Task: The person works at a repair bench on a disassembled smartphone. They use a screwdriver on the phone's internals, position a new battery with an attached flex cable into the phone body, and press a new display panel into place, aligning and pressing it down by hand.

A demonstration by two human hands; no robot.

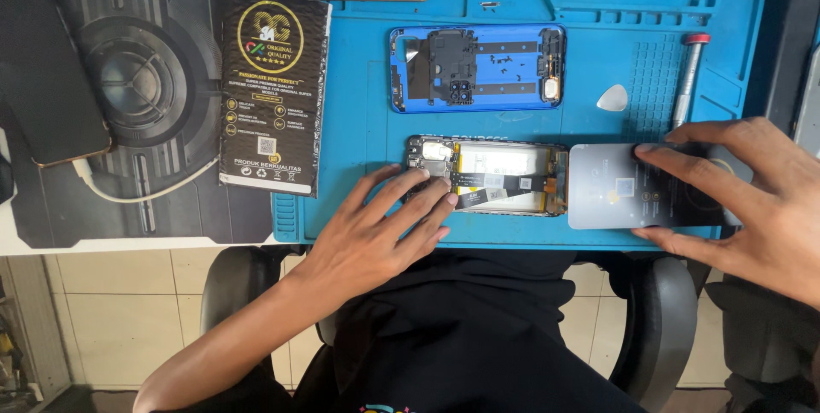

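my left hand lies flat w/ fingers spread, tips pressing on the left end of the opened phone, which sits on the blue mat w/ its battery & boards showing. my right hand has fingers spread around a flat grey-and-dark sheet, thumb at its near edge, other tips on the far edge; the sheet touches the phone's right end. just beyond my left fingers is the blue back cover, inside up. farther left, a black packet overlaps the mat edge. beyond my right fingers: a white pick & a screwdriver. far left on the counter, a dark phone.
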